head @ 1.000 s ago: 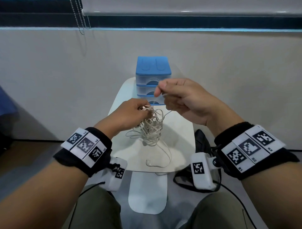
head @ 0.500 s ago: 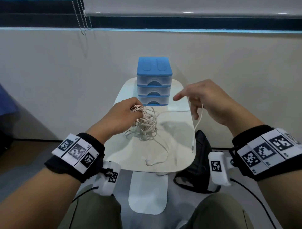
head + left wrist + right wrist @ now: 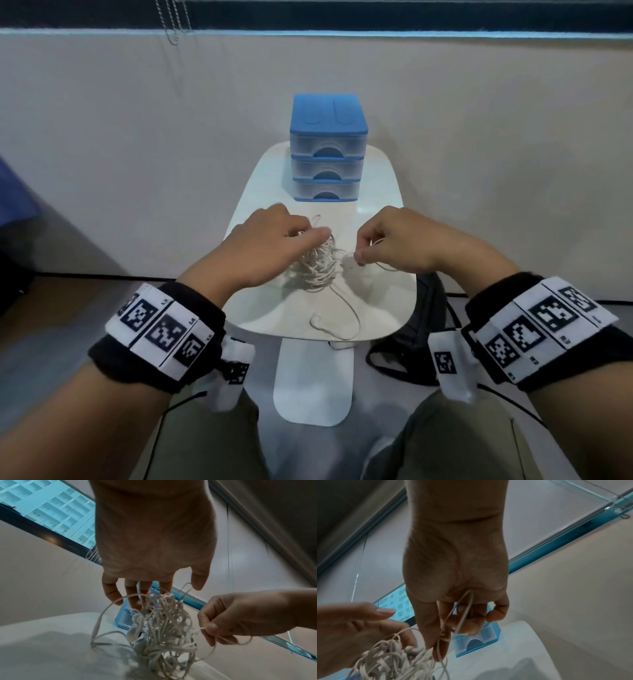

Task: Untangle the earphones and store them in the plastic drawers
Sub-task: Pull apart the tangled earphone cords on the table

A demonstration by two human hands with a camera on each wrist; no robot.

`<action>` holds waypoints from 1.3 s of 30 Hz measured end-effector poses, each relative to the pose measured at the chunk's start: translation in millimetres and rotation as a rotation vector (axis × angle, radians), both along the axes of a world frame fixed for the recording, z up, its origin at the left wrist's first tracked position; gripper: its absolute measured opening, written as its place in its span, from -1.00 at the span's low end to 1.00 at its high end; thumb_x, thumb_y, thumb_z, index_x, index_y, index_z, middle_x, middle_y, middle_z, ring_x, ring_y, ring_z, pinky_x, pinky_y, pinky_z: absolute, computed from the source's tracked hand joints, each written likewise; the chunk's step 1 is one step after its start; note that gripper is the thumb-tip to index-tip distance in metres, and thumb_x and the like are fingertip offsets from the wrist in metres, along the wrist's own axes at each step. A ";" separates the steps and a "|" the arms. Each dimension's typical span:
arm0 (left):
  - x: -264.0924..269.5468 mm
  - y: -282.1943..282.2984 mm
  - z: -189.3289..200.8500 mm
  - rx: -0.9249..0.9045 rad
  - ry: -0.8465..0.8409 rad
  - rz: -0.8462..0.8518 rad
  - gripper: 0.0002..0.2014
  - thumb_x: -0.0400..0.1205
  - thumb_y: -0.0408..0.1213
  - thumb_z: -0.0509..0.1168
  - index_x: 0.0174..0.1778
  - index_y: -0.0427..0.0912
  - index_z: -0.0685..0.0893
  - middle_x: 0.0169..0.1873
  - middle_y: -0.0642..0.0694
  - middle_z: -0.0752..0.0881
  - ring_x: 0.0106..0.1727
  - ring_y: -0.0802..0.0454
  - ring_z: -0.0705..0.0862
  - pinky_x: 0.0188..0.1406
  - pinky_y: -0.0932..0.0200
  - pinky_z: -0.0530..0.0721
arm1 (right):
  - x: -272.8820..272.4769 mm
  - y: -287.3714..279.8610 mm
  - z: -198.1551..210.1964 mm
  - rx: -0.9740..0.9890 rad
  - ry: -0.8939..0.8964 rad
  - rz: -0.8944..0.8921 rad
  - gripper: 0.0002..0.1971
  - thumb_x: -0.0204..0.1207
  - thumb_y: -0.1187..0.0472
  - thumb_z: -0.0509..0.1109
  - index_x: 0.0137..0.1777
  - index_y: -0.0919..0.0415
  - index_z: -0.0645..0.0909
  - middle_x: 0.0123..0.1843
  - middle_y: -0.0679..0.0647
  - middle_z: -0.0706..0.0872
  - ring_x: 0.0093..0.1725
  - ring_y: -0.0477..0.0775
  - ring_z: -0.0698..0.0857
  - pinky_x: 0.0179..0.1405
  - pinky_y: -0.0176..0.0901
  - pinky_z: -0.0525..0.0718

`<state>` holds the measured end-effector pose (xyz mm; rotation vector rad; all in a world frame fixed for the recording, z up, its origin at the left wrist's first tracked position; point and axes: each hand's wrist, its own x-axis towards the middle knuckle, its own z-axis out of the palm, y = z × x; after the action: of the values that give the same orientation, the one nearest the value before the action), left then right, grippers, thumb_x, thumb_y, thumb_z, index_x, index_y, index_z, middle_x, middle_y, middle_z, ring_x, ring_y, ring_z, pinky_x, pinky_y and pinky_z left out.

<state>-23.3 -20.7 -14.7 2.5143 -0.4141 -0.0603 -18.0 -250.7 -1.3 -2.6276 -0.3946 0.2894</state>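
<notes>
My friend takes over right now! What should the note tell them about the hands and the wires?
Left hand holds the top of the earphone tangle over the white table.
Right hand pinches one strand beside the tangle.
One earbud lies loose near the table's front edge.
Plastic drawers stand at the back, all three shut.
Done: nothing stored.
Left: untangle, open a drawer, put the earphones in.

drawers (image 3: 328,161) at table (image 3: 383,298) far edge | earphones (image 3: 318,267) before them, mid-table | bag (image 3: 428,329) right of table

Left fingertips (image 3: 301,230) behind earphone tangle (image 3: 317,265)
</notes>
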 end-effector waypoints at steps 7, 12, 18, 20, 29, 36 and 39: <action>11.9 -19.6 7.8 0.114 -0.056 -0.185 -0.68 0.58 -0.12 0.48 0.22 0.12 0.59 0.18 0.16 0.66 0.19 0.10 0.65 0.23 0.05 0.63 | 3.1 6.5 7.3 0.137 -0.121 -0.069 -0.86 0.54 0.20 0.48 -0.26 0.11 0.72 -0.25 -0.02 0.76 -0.22 0.01 0.66 -0.19 -0.12 0.61; 24.8 -26.7 8.1 0.290 -0.106 -0.162 -0.93 0.63 -0.18 0.41 -0.17 0.04 0.71 -0.27 0.09 0.69 -0.15 -0.03 0.66 -0.17 0.05 0.63 | 3.7 3.2 18.6 0.340 -0.135 -0.156 -0.86 0.51 0.31 0.40 -0.25 0.22 0.73 -0.30 -0.05 0.86 -0.10 0.06 0.83 0.06 0.03 0.78; 30.0 -19.5 2.4 0.073 -0.214 0.062 -0.77 0.61 -0.08 0.49 -0.28 0.10 0.56 -0.32 0.13 0.69 -0.25 0.06 0.63 -0.28 0.12 0.48 | 2.9 -6.6 30.5 0.520 -0.108 -0.201 -0.88 0.50 0.44 0.31 -0.18 0.47 0.67 -0.52 0.17 0.65 -0.49 0.16 0.75 -0.30 -0.08 0.65; 27.0 -20.3 -2.1 0.048 -0.197 0.076 -0.78 0.59 -0.09 0.52 -0.24 0.08 0.59 -0.30 0.12 0.73 -0.25 0.09 0.67 -0.25 0.11 0.56 | 0.9 -8.8 32.7 0.492 0.026 -0.150 -0.87 0.54 0.41 0.34 -0.09 0.51 0.67 -0.49 0.24 0.65 -0.50 0.18 0.72 -0.29 -0.13 0.62; 10.2 -25.4 0.2 -0.087 -0.132 0.003 -0.88 0.63 -0.21 0.45 -0.18 0.05 0.66 -0.20 0.13 0.78 -0.32 0.21 0.67 -0.24 0.19 0.55 | -11.6 3.3 18.7 0.338 0.210 -0.058 -0.72 0.75 0.23 0.35 -0.09 0.45 0.67 -0.38 0.28 0.78 -0.31 0.24 0.84 -0.08 0.01 0.64; 2.9 -24.9 -1.1 -0.230 0.022 0.004 -0.88 0.64 -0.20 0.44 -0.20 -0.06 0.71 -0.28 0.20 0.77 -0.37 0.18 0.66 -0.39 0.34 0.48 | -17.7 21.3 1.8 0.266 0.134 -0.130 -0.76 0.61 0.24 0.42 -0.28 0.30 0.69 -0.42 0.14 0.82 -0.43 0.03 0.80 -0.43 -0.41 0.55; 1.7 -23.4 -4.3 -0.214 0.024 -0.012 -0.86 0.61 -0.20 0.53 -0.21 -0.06 0.71 -0.23 0.11 0.77 -0.43 0.23 0.60 -0.50 0.47 0.44 | -20.5 27.2 -3.5 0.251 0.132 -0.059 -0.73 0.63 0.17 0.45 -0.29 0.25 0.71 -0.37 0.09 0.84 -0.35 0.02 0.82 -0.33 -0.34 0.62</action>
<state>-21.6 -44.1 -18.9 2.2985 -0.4036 -0.0486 -38.5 -223.5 -4.8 -2.3547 -0.2887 0.3662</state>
